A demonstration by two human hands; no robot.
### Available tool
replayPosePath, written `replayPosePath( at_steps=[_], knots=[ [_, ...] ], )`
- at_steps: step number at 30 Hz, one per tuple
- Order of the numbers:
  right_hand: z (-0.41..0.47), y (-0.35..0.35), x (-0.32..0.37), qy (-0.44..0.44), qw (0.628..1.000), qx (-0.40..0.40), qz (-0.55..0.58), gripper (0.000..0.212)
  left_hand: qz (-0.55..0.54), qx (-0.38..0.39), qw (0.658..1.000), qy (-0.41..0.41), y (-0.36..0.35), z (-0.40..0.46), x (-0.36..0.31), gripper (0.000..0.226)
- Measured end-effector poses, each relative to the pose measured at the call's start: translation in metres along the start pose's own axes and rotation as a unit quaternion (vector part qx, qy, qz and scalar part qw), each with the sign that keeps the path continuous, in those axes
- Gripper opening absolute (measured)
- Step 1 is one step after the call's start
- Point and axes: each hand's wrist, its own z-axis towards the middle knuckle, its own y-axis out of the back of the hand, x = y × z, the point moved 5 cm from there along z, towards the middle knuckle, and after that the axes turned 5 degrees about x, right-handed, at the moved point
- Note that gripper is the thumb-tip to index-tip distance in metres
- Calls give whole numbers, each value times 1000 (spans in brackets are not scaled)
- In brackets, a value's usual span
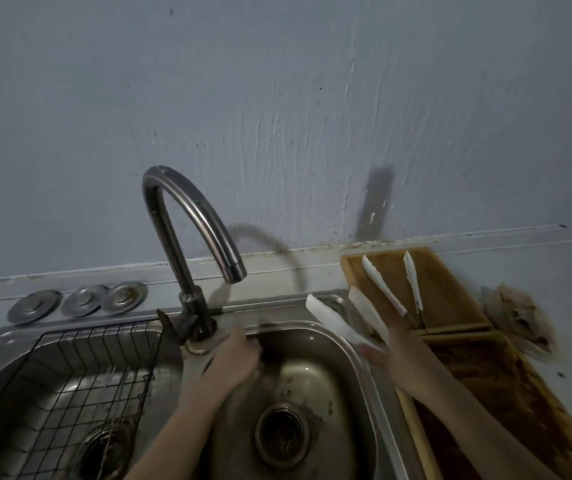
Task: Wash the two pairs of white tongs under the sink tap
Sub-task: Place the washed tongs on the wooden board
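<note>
— Right hand (404,355)?
— Grasping one pair of tongs (343,322) by its hinge, arms fanned beyond the fingers, above the sink (364,362) rim.
— The other tongs (393,287)?
— In the tray (450,299), just past that grip.
— Left hand (237,358)?
— At the tap (187,237) base — grip unclear.

A pale worktop (554,372) runs along the wall, with a steel double sink (277,325) set into it. At middle left, three round metal sink plugs (83,301) lie in a row. At right sits a wooden tray (450,296), with a crumpled stained cloth (520,317) just beside it.
</note>
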Motion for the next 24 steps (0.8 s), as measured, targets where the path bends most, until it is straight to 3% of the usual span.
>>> replayPosePath(
  at_steps=[2,5,7,13,16,24],
  knots=[
    [9,29,-14,-8,998,-63,23,41,118,93,984,-91,-36,-11,-25,26],
    [26,52,-33,-18,991,-131,28,44,336,64,919,-195,-69,-8,-65,26],
    [38,57,-48,-40,986,-161,14,57,418,47,876,-234,-93,5,-92,28],
    [66,50,-70,-56,982,-181,-8,70,454,41,813,-362,-143,29,-133,33],
    [80,43,-78,-62,981,-174,-54,73,474,53,793,-380,-162,41,-132,36],
    [117,34,-84,-68,974,-185,-110,69,423,70,820,-379,-171,54,-121,42]
  ],
)
